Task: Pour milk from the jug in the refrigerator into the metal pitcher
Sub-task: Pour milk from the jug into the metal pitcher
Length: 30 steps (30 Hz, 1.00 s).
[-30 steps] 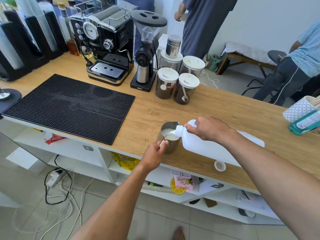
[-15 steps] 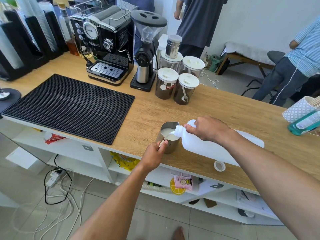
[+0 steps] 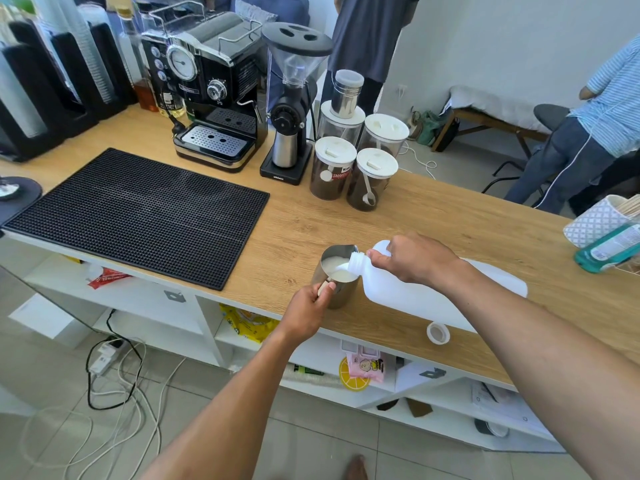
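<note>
A metal pitcher (image 3: 341, 295) stands near the front edge of the wooden counter (image 3: 467, 230), with white milk inside it. My left hand (image 3: 306, 311) grips the pitcher's handle from the near side. A white plastic milk jug (image 3: 408, 296) is tipped almost flat, its open neck over the pitcher's rim, and milk runs from it into the pitcher. My right hand (image 3: 414, 258) holds the jug by its handle near the neck. The jug's white cap (image 3: 438, 333) lies on the counter by the front edge, below the jug.
A black rubber mat (image 3: 138, 216) covers the counter's left part. Behind stand an espresso machine (image 3: 207, 91), a grinder (image 3: 292, 105) and several lidded jars (image 3: 349, 168). A blue bottle (image 3: 609, 249) and patterned cup sit far right. Two people stand beyond the counter.
The jug stays tipped over the pitcher and milk keeps flowing. Both hands hold their places; the people behind have shifted slightly.
</note>
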Each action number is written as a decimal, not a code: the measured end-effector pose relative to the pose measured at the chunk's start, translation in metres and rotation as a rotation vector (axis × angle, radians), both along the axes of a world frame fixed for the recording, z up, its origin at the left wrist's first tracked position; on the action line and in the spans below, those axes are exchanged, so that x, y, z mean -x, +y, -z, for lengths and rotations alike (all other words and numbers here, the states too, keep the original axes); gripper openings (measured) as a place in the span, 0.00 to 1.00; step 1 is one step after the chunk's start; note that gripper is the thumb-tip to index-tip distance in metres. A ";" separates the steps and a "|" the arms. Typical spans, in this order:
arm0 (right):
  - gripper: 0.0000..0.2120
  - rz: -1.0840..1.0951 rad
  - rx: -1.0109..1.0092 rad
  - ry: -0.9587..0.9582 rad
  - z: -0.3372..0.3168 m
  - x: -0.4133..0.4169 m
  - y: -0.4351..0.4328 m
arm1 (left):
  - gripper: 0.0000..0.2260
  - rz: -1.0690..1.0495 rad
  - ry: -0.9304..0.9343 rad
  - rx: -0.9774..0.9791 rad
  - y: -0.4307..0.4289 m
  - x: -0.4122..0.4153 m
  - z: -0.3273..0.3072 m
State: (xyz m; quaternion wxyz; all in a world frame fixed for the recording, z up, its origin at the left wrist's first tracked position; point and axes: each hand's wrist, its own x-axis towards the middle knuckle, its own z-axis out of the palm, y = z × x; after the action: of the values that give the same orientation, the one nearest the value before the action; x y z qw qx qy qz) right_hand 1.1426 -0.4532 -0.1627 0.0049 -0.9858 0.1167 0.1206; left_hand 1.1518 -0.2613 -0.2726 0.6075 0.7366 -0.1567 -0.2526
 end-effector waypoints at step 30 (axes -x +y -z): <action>0.29 0.310 -0.265 -0.066 0.012 0.003 -0.014 | 0.19 -0.032 -0.059 -0.042 -0.009 -0.015 0.031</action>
State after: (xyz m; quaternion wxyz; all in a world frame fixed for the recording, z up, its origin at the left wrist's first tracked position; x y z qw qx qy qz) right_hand 1.1391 -0.4673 -0.1746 0.1566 -0.9502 0.2499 0.1004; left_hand 1.1664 -0.2704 -0.3032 0.5909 0.7589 -0.1573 -0.2241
